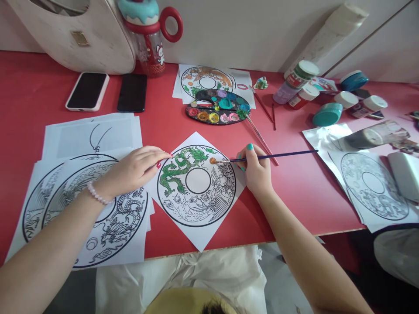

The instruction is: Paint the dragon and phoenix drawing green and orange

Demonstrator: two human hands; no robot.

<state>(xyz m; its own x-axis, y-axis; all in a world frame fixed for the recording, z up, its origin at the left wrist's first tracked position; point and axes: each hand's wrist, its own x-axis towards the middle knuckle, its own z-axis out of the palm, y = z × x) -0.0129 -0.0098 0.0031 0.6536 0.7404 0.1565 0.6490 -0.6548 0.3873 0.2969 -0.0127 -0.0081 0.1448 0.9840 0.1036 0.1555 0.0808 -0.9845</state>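
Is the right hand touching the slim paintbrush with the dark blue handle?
Touching. The head view shows the right hand gripping the paintbrush, its handle emerging on both sides.

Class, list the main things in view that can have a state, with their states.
Drawing: dragon green, ball orange, bird unpainted
Blue paintbrush: gripped, bristles at the drawing
Right hand: gripping it
Left hand: fingers extended, at drawing's edge
Palette: wells holding paint
Pale-framed phone: screen dark
Black phone: screen dark
Tumbler: lid on
Red paint jar: lid on
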